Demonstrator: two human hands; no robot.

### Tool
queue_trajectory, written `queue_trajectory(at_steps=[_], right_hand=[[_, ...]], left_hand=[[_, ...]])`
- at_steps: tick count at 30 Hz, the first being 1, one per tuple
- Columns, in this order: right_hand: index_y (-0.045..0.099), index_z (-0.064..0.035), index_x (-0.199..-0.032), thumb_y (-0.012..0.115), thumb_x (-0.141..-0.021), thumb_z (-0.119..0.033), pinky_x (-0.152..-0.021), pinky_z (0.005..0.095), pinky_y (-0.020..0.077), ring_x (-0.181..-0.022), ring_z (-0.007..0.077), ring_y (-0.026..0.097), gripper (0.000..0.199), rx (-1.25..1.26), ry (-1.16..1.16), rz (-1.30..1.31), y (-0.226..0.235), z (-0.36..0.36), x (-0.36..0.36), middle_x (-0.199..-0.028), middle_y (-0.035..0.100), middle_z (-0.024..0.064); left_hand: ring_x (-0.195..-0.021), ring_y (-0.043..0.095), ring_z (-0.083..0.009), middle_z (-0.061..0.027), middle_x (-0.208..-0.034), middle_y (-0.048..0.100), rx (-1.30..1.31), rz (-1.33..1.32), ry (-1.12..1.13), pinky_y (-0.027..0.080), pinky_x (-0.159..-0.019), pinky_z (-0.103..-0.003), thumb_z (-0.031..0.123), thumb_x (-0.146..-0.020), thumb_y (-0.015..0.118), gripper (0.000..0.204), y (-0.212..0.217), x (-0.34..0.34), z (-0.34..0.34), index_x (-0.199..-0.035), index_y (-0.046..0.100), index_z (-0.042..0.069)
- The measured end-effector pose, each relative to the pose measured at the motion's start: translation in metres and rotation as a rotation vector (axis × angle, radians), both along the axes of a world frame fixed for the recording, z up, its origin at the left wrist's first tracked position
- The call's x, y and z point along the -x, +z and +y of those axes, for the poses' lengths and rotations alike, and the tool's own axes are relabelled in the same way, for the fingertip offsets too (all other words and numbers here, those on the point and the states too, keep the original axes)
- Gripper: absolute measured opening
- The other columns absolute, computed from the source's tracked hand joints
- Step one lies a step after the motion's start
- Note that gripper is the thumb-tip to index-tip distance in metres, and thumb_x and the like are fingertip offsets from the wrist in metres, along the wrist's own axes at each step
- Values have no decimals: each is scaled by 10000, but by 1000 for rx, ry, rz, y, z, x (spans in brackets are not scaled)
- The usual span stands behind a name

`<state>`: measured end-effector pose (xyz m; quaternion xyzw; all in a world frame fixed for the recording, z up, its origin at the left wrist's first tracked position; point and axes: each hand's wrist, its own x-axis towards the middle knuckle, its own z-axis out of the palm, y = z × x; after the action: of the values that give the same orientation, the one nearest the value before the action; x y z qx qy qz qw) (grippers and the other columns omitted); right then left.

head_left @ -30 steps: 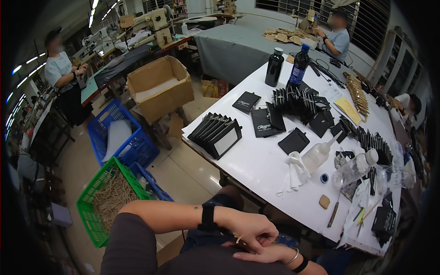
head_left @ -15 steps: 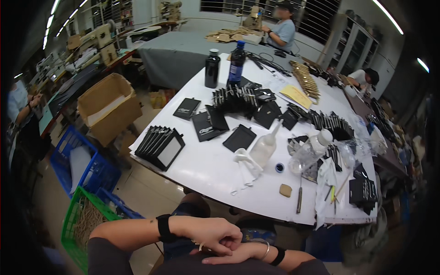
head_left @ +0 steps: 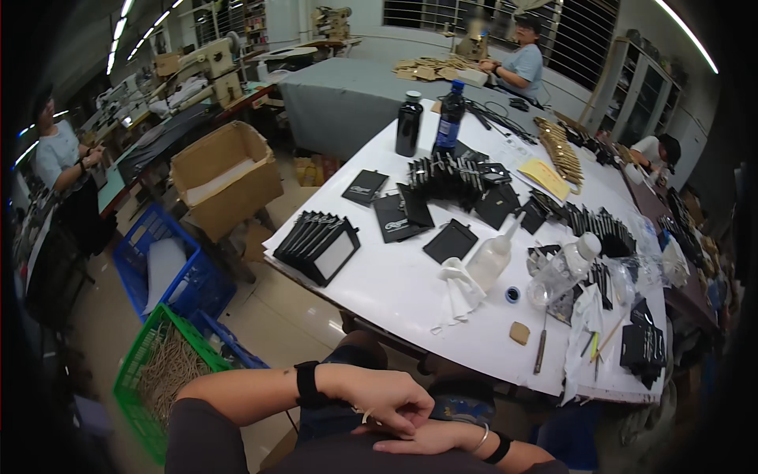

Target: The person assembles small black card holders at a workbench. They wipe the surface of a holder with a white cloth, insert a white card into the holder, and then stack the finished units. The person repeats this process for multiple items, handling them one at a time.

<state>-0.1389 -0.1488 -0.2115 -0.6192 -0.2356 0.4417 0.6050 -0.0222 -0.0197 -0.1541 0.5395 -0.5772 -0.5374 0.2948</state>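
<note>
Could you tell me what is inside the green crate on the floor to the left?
The green crate holds a heap of thin tan strands that fills most of it. Its near end is covered by the person's left arm, and whatever lies under the heap cannot be seen.

floor: pale glossy tiles (head_left: 276,304), reflecting light
near table: white top (head_left: 403,288), runs from near centre to far right
far table: grey cloth (head_left: 339,99), person seated at its far right end
left: open cardboard box (head_left: 225,178) on a stand, blue crate (head_left: 170,268), green crate (head_left: 162,367) nearest
far left: sewing machines (head_left: 209,63) on benches, person standing at left edge
far wall: barred windows (head_left: 584,39)
right: glass-door cabinet (head_left: 647,99)
light: tube strips (head_left: 134,28) on ceiling far left, one strip (head_left: 687,35) top right
</note>
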Motion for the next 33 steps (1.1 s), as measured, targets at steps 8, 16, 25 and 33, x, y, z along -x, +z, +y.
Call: queue_trajectory(at_steps=[8, 16, 25, 33], right_hand=[[474, -60, -1280, 462, -963, -337, -902, 315, 447, -1055, 224, 581, 421, 164, -65, -112, 10, -28, -5, -1159, 599, 129], [608, -68, -1072, 560, -854, -192, -744, 417, 496, -787, 355, 610, 255, 1091, -557, -459, -65, -95, 13, -882, 642, 164], [547, -69, -1153, 590, -827, -208, -923, 480, 375, -1064, 387, 488, 357, 1182, -718, -956, -149, -117, 39, -1133, 535, 194], [541, -88, -1159, 605, -811, -216, -901, 488, 383, -1033, 382, 492, 376, 1251, -744, -955, -158, -111, 35, -1098, 540, 180]], left_hand=[[-614, 518, -115, -5, -675, 547, -109, -23, 166, 415, -555, -275, 191, -887, 592, 161, -17, -20, 56, -985, 608, 64], [-604, 558, -109, -42, -694, 598, -253, -455, 878, 473, -559, -267, 105, -837, 601, 684, 70, -134, 131, -1434, 268, 104], [-913, 608, -402, -273, -979, 621, -469, -1358, 1194, 471, -770, -442, 87, -751, 606, 903, 40, -249, 178, -1478, 75, 149], [-854, 611, -397, -248, -933, 633, -348, -1331, 1452, 465, -743, -477, 68, -762, 572, 893, 58, -227, 156, -1477, 46, 160]])
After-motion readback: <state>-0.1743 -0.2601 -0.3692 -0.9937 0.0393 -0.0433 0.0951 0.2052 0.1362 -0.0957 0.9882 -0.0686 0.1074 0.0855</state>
